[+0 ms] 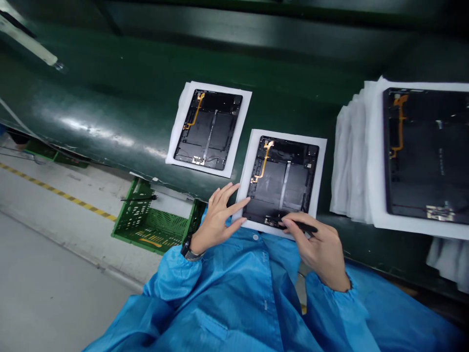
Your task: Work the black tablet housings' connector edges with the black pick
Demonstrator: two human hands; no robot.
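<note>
Tablet housing (280,181) touched by spread left hand (220,215), right hand (311,244) pinching black tool (306,227)

left hand (216,220) splayed open, right hand (311,244) curled in a pinch

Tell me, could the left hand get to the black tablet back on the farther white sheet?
Probably yes. The left hand rests by the nearer white sheet, and only the green work surface lies between it and the black tablet back. Nothing seems to block it, though it may need a stretch.
</note>
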